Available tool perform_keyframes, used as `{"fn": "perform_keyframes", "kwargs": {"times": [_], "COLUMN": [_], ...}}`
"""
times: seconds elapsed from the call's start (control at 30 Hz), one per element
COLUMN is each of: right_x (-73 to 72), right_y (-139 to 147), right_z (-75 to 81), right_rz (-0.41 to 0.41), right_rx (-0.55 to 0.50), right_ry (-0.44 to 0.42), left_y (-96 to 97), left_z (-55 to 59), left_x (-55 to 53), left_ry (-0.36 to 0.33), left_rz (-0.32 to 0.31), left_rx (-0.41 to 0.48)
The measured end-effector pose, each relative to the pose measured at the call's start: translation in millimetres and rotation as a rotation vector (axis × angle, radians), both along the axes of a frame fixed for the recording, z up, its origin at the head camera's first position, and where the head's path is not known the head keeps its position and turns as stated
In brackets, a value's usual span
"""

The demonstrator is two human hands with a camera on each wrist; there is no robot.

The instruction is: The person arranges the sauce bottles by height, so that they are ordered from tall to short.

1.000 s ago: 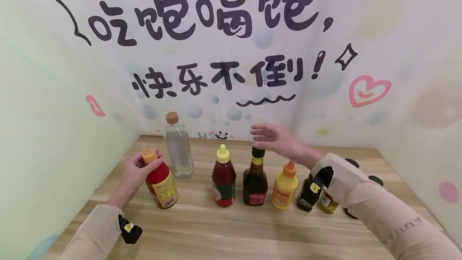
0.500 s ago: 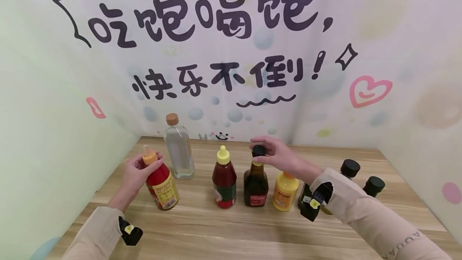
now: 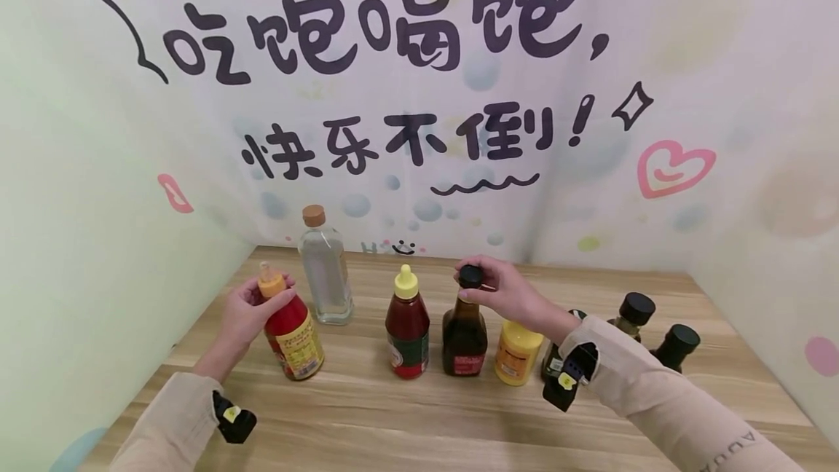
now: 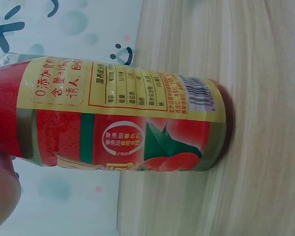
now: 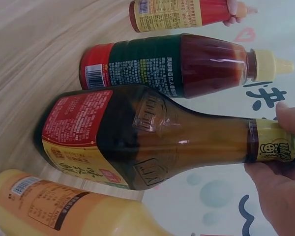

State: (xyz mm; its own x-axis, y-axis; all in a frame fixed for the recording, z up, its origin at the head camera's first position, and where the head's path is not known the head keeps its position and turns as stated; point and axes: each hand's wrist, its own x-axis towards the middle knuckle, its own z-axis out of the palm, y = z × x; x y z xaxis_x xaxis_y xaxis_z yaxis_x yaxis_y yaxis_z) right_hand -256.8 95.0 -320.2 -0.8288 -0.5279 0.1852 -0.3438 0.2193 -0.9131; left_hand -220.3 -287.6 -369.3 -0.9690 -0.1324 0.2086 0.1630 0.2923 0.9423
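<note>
On the left of the head view, my left hand (image 3: pixel 244 315) grips the top of a red ketchup bottle (image 3: pixel 300 348), just below its orange cap. The bottle stands on the table, and its tomato label (image 4: pixel 169 147) faces the left wrist camera. My right hand (image 3: pixel 511 293) has its thumb and fingers around the neck of a dark soy sauce bottle (image 3: pixel 464 341), right under the black cap (image 3: pixel 470 276). In the right wrist view, the thumb and fingertips meet the yellow neck band (image 5: pixel 275 140). This bottle stands upright between a chili sauce bottle (image 3: pixel 406 337) and a yellow squeeze bottle (image 3: pixel 518 355).
Behind the ketchup stands a clear bottle (image 3: pixel 324 275) with a brown cap. Several dark-capped bottles, one with a black cap (image 3: pixel 637 307), are partly hidden by the right sleeve (image 3: pixel 655 392). A printed cloth (image 3: pixel 406 217) hangs along the back edge of the wooden table (image 3: pixel 367 428).
My right hand has come down from above the soy sauce bottle and taken hold of its neck. The left hand and the ketchup bottle have stayed in place.
</note>
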Motion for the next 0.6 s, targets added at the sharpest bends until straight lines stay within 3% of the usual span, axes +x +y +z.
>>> {"fn": "perform_keyframes", "kwargs": {"times": [0.07, 0.13, 0.3, 0.37, 0.47, 0.6], "right_x": [0.0, 0.1, 0.5, 0.5, 0.1, -1.4], "right_y": [0.6, 1.0, 2.8, 3.3, 3.3, 1.7], "right_z": [-0.5, -1.1, -1.7, -1.7, -2.1, -3.7], "right_rz": [0.002, 0.001, -0.005, -0.002, 0.003, 0.008], "right_rx": [-0.002, -0.001, 0.005, 0.004, 0.004, 0.005], "right_ry": [0.000, 0.001, 0.006, 0.014, 0.023, 0.038], "left_y": [-5.3, -16.8, -57.2, -67.6, -74.2, -78.5], "left_z": [-6.7, -24.0, -92.7, -111.4, -122.9, -124.4], "left_x": [-5.1, -17.8, -69.1, -83.0, -91.2, -91.0], "left_ry": [0.016, 0.037, 0.067, 0.069, 0.071, 0.075], "left_rz": [-0.018, -0.036, -0.025, -0.009, 0.002, -0.008], "left_rx": [-0.003, 0.008, -0.011, -0.037, -0.023, -0.006]}}
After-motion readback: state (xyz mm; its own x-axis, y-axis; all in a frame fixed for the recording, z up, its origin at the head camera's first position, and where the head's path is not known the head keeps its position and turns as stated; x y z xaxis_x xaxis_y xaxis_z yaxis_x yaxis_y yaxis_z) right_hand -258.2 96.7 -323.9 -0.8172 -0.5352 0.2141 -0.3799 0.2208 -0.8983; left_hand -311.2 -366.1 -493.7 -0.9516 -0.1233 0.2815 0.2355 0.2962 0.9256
